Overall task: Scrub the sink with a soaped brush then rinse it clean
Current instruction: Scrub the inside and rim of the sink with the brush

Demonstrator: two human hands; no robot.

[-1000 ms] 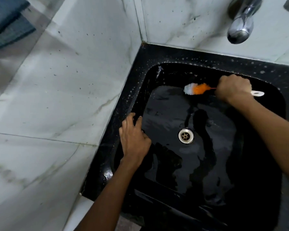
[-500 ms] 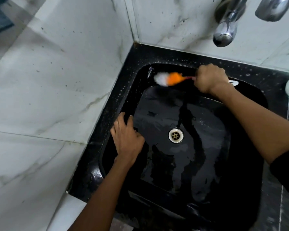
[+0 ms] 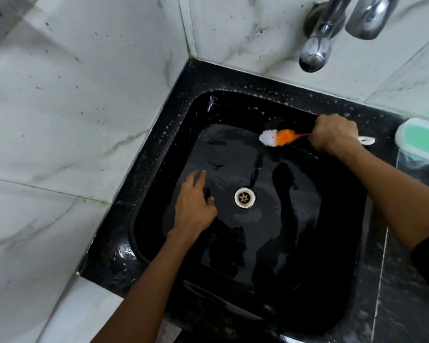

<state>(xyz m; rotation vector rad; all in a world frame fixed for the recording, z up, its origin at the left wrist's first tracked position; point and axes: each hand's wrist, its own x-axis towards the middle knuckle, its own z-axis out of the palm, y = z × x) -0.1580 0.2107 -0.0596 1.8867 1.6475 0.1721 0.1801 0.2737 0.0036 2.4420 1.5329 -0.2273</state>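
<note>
Against the far wall of the black sink [image 3: 159,154], the right hand [image 3: 333,134] grips the brush [image 3: 279,137], fingers closed round its handle. Left hand [image 3: 195,201] rests open-fingered on the wet basin floor, left of the drain [image 3: 244,198].

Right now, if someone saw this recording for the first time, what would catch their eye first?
The orange-and-white bristled brush stands out most, bright against the far wall of the glossy black square sink, gripped by the right hand. Next comes the pale round metal drain at the basin's centre, with the left hand spread flat just beside it. Above, two shiny chrome taps jut from the marble wall.
</note>
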